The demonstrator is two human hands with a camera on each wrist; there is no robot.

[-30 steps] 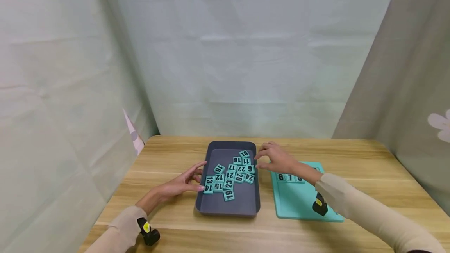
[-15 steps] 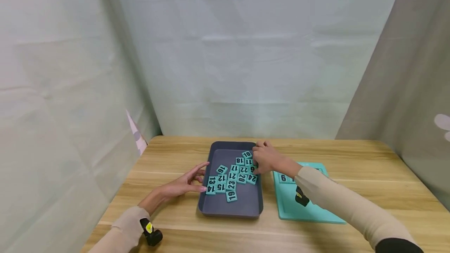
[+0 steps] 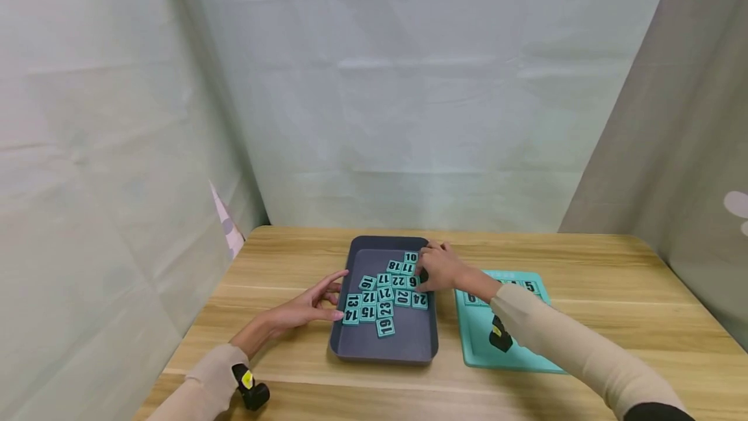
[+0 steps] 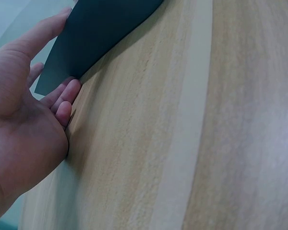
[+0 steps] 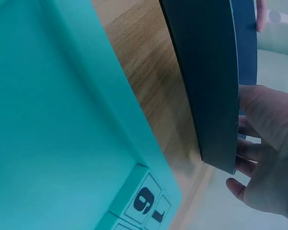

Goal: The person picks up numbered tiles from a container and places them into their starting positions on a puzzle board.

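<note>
A dark grey tray (image 3: 382, 345) stands mid-table with several teal number tiles (image 3: 384, 309) lying in it. At its left side is my left hand (image 3: 304, 307), the thumb and a finger touching the rim; the left wrist view shows other fingers against the outer wall. My right hand (image 3: 442, 269) reaches over the right rim, its bent fingertips at the tile reading 6 (image 3: 412, 282) from here. The hand covers where they meet, so a pinch cannot be made out. In the right wrist view, some fingers of the right hand (image 5: 271, 143) stay outside the tray wall.
Right of the tray lies a teal board (image 3: 485, 343) with a raised edge and several number tiles (image 3: 532, 286) along its far part. My right forearm passes over it. Pale curtains (image 3: 409, 115) hang behind the wooden table (image 3: 304, 372).
My right hand has moved left from beside the tray to the tiles inside. Tiles 10 and 24 have turned straighter, and the tile reading 6 has slid slightly left. The left hand stays put.
</note>
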